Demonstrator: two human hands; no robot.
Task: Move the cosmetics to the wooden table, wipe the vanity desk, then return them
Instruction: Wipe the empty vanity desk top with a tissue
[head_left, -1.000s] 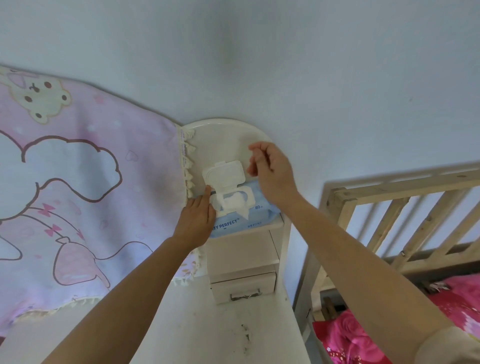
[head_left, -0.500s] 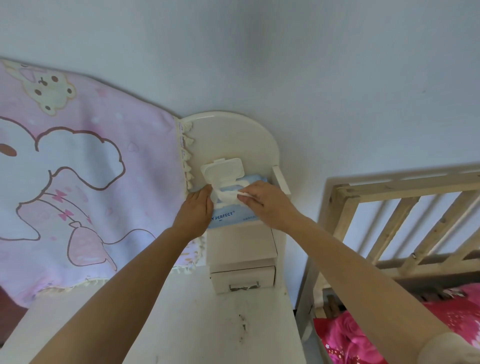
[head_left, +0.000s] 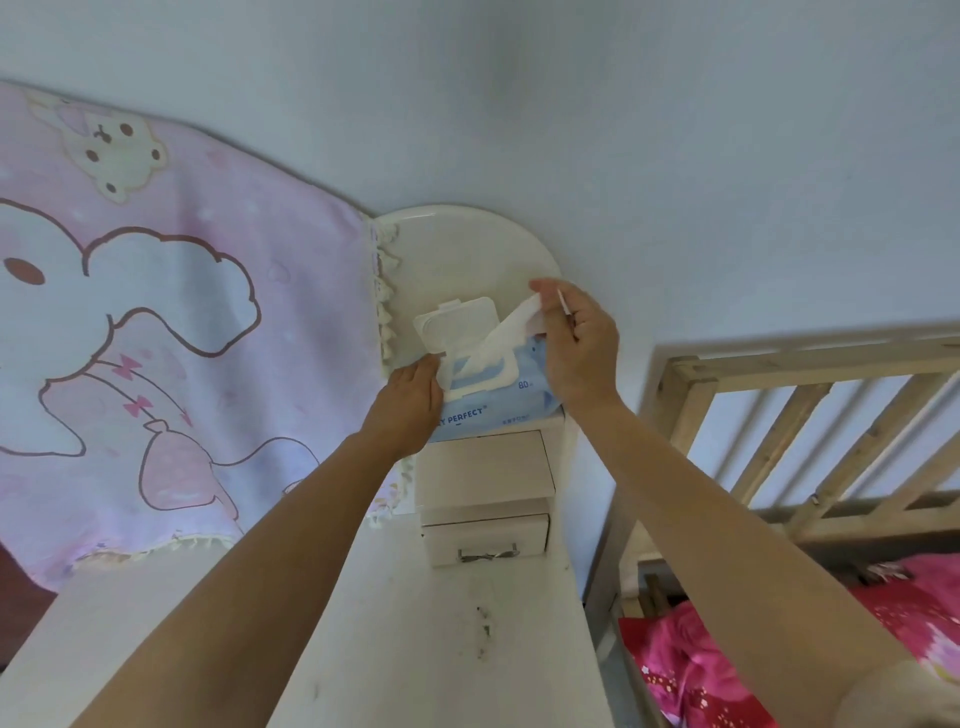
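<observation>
A blue pack of wipes sits on top of a small white drawer unit at the back of the white surface, against the wall. Its white lid stands flipped open towards the back. The left hand lies on the pack's left end with fingers flat, pressing it down beside the opening. The right hand is raised above the pack's right end, thumb and fingers pinching the top of a white wipe, which stretches in a slanted strip from the opening up to that hand. The unit's bottom drawer is closed. A few dark marks show on the surface in front of the unit. A pink cartoon cloth hangs at the left, its fringe touching the unit's rounded back panel. A wooden bed frame with pink bedding stands at the right, just beside the surface.
</observation>
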